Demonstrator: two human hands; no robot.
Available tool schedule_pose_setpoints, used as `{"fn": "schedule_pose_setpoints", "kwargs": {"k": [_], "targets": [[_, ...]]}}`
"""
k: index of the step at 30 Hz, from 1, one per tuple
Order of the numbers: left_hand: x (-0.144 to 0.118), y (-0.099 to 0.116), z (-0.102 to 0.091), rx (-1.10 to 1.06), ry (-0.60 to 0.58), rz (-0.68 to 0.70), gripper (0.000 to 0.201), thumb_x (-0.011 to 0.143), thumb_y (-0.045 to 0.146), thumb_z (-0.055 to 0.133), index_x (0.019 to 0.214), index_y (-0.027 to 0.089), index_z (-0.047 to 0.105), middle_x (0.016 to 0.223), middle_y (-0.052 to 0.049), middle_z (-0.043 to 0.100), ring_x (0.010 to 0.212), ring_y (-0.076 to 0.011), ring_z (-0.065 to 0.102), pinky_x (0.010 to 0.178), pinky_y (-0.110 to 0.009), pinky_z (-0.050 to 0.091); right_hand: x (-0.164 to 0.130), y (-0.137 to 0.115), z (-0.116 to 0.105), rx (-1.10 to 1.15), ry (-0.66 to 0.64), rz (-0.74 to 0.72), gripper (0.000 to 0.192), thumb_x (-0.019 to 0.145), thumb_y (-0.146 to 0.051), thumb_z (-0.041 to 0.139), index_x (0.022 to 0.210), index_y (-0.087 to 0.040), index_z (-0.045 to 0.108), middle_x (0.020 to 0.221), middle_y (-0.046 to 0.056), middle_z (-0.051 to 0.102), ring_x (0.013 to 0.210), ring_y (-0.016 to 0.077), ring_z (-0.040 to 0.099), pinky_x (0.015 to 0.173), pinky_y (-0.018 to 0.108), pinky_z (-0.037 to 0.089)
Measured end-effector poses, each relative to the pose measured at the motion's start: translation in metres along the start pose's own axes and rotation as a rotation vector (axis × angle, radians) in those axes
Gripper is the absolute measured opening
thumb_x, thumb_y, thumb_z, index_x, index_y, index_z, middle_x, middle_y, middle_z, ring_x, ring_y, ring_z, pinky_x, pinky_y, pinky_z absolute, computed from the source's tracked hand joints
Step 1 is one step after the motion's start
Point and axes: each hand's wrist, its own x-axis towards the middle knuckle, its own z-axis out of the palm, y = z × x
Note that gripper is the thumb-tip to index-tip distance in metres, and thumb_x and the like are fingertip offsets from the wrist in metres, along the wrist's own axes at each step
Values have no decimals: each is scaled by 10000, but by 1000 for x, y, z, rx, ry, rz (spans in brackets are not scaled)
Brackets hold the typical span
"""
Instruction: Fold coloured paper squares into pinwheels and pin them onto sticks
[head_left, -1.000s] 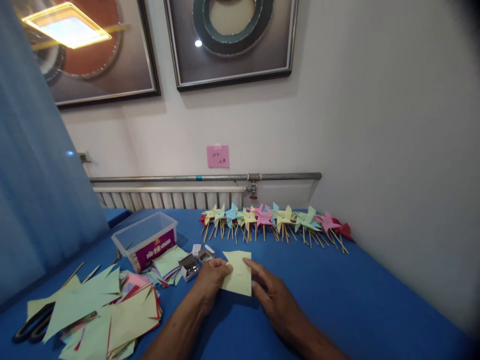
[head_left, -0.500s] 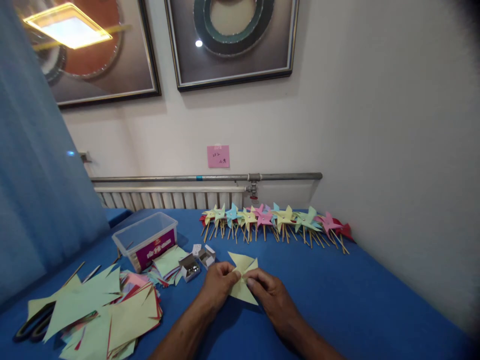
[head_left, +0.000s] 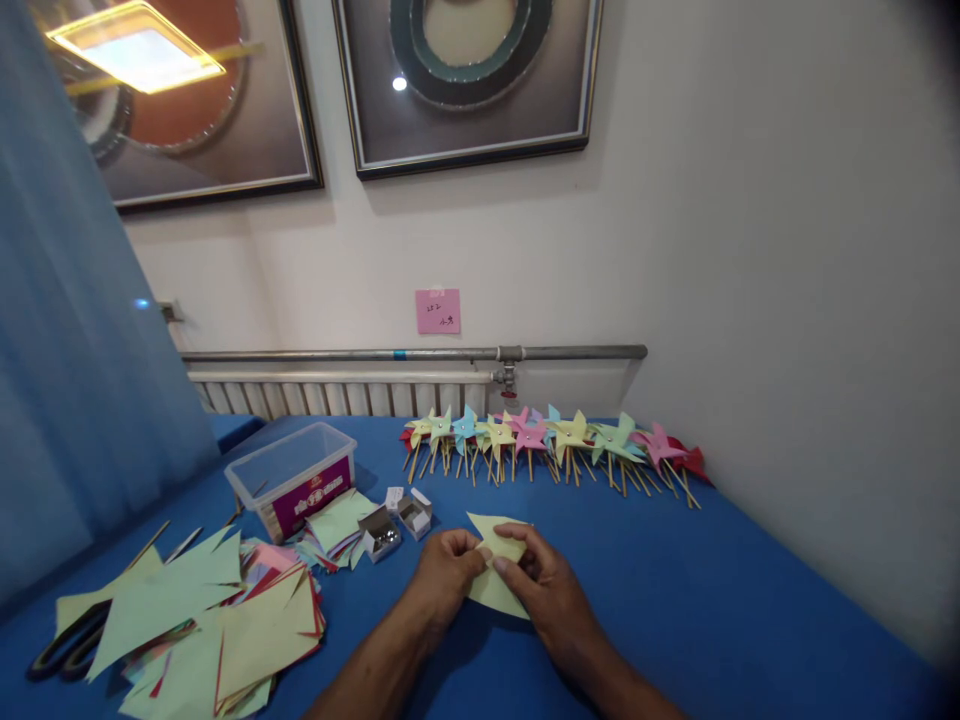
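Note:
A pale yellow sheet of paper, cut and partly folded in toward its centre, is held above the blue table between both hands. My left hand is closed, its thumb pressing the paper near the middle. My right hand pinches a corner of the same paper, fingers at the upper right edge and thumb near the centre. The fingertips hide some of the folds. Left of my hands stand two small open cardboard boxes, one with shiny metal pins in it and another beside it.
A row of finished paper pinwheels on sticks lies along the table's back. At left are a clear plastic tub, cut paper sheets in loose piles, and black-handled scissors. The wall borders the table on the right.
My right hand has shifted slightly right and up, taking hold of the paper's upper right corner. The paper has turned a little, and that corner now bends inward.

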Motion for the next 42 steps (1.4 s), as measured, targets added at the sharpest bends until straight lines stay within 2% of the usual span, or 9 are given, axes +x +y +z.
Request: {"fn": "schedule_pose_setpoints", "kwargs": {"k": [12,17,19,22,24,26,29,33,42], "targets": [[-5,1,4,-125,-23,-48,492,565,574,850,642,175,571,553,11,604,505,-101,472,567,-258,338,-1,-5,4,-49,64,16,407,841,-504,644,1146,-235,637,678,-35,584,601,170,551,565,278,422],[-3,1,3,-40,19,-35,406,538,461,853,627,171,583,523,27,587,481,-91,452,536,-243,313,-5,-10,3,-129,53,-21,400,867,-440,625,1207,-231,649,667,-39,586,590,162,543,559,272,414],[-1,1,3,-40,39,-28,388,526,442,847,609,177,577,512,28,587,469,-90,452,527,-242,318,-6,-10,4,-101,50,-28,496,866,-431,633,1324,-243,606,695,-33,612,605,169,568,563,275,429],[2,0,3,-57,85,-3,384,515,444,845,605,175,587,511,21,602,460,-93,462,520,-241,332,-1,-7,5,78,77,-23,783,832,-448,689,1531,-263,390,835,-2,696,695,199,651,640,313,507],[4,-1,3,-76,131,20,398,507,464,848,607,172,596,506,19,606,451,-93,460,508,-238,327,3,-5,5,203,83,3,901,792,-482,739,1557,-249,324,907,29,735,735,221,688,699,355,544],[4,-1,4,-94,158,42,416,494,478,854,598,170,594,499,19,601,446,-91,455,498,-234,320,7,-3,5,256,45,38,826,751,-524,781,1451,-212,474,924,63,760,762,242,711,737,383,556],[3,-2,6,-107,136,57,416,501,466,868,601,162,602,513,20,603,460,-90,466,508,-231,343,10,-3,5,244,-34,55,587,723,-575,800,1137,-173,689,969,102,781,869,274,724,816,402,551],[0,-3,9,-116,107,55,395,521,435,876,604,163,603,520,32,589,474,-90,464,513,-226,351,8,-2,6,201,-25,53,541,736,-592,780,1066,-165,743,955,97,791,899,286,707,819,397,537],[-3,4,10,-52,127,-21,311,498,371,798,538,182,554,453,48,523,431,-76,395,472,-222,289,5,-3,3,117,-34,91,469,769,-540,729,1015,-143,767,868,73,782,754,231,668,674,317,492]]}}
